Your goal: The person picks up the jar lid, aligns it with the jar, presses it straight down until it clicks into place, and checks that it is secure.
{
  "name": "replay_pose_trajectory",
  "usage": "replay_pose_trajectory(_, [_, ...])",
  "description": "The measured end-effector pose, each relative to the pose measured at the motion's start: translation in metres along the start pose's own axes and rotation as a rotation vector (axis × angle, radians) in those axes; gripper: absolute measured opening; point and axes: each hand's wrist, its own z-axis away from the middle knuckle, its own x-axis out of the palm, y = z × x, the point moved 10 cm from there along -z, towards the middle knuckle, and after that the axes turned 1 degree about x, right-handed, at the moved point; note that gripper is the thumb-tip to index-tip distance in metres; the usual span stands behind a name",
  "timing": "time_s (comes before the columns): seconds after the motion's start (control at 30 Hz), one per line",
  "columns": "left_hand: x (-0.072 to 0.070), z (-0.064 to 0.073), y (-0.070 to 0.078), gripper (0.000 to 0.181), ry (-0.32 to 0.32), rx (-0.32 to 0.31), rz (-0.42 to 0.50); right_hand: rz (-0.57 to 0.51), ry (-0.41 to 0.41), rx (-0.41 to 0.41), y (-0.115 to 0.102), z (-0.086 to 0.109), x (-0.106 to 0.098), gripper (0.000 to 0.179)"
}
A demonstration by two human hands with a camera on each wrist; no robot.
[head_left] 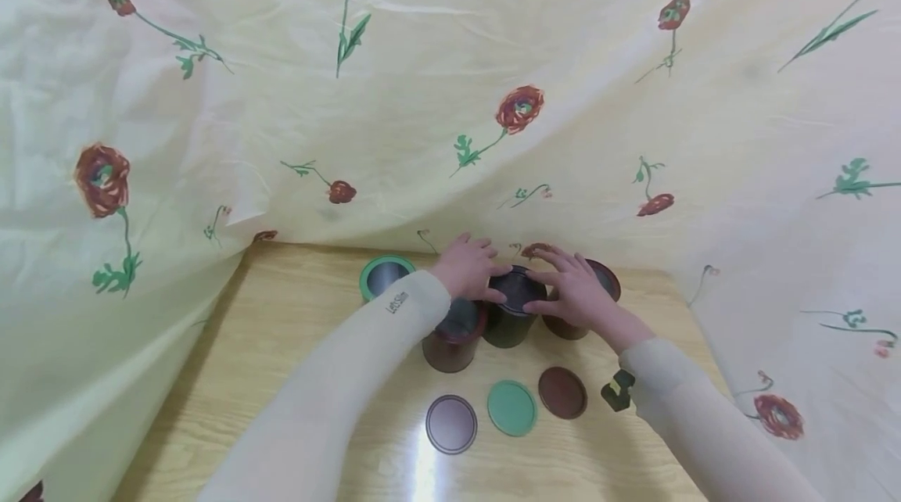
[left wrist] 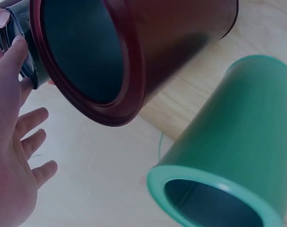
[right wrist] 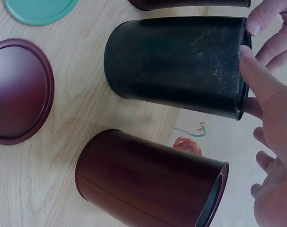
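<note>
A black canister (right wrist: 176, 66) stands upright among other canisters, with a dark lid (head_left: 518, 291) over its mouth. My left hand (head_left: 468, 267) holds the lid's left edge between thumb and index finger, its other fingers spread beyond. From the right, my right hand (head_left: 579, 292) grips the opposite edge, thumb nearer me and index finger farther back. In the right wrist view, both hands' fingertips meet the canister's rim. An open dark red canister (left wrist: 181, 42) stands to the left, partly under my left hand in the head view. Another dark red canister (right wrist: 148, 179) stands to the right.
A green open canister (left wrist: 242, 123) stands at the back left. Three loose lids lie in front on the wooden table (head_left: 296, 392): a greyish purple lid (head_left: 451, 424), a green lid (head_left: 511, 408) and a dark red lid (head_left: 562, 392). Flowered cloth (head_left: 422, 111) hangs behind and at the sides.
</note>
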Motion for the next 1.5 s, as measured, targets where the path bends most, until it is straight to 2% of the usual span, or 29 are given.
replay_pose_trajectory(0.17, [0.005, 0.005, -0.005, 0.072, 0.031, 0.003, 0.071, 0.031, -0.016, -0.002, -0.001, -0.002, 0.003, 0.063])
replay_pose_trajectory(0.27, [0.000, 0.010, -0.009, 0.071, 0.064, 0.010, 0.107, 0.044, -0.002, -0.002, -0.002, -0.002, 0.002, 0.067])
replay_pose_trajectory(0.37, [-0.007, 0.019, -0.013, 0.070, 0.078, 0.018, 0.107, 0.046, 0.027, -0.023, -0.007, 0.001, -0.004, 0.070])
replay_pose_trajectory(0.57, [-0.023, 0.046, -0.017, 0.068, 0.105, 0.056, 0.121, 0.059, 0.047, -0.067, -0.024, 0.011, -0.017, 0.073])
replay_pose_trajectory(0.8, [-0.033, 0.088, -0.024, 0.070, 0.223, 0.066, 0.189, 0.060, 0.074, -0.157, -0.057, 0.025, -0.032, 0.075])
replay_pose_trajectory(1.03, [-0.024, 0.136, -0.024, 0.074, 0.306, 0.060, 0.188, 0.044, 0.132, -0.267, -0.085, 0.046, -0.039, 0.078])
replay_pose_trajectory(1.13, [-0.021, 0.154, -0.023, 0.075, 0.361, 0.053, 0.225, 0.038, 0.129, -0.280, -0.091, 0.052, -0.037, 0.079])
replay_pose_trajectory(1.23, [-0.016, 0.171, -0.021, 0.076, 0.420, 0.050, 0.223, 0.030, 0.120, -0.280, -0.096, 0.057, -0.032, 0.080])
replay_pose_trajectory(1.33, [-0.009, 0.186, -0.019, 0.076, 0.455, 0.045, 0.222, 0.027, 0.119, -0.284, -0.101, 0.060, -0.026, 0.081])
replay_pose_trajectory(1.5, [0.009, 0.204, -0.015, 0.077, 0.491, 0.041, 0.227, 0.016, 0.162, -0.331, -0.112, 0.069, -0.016, 0.081])
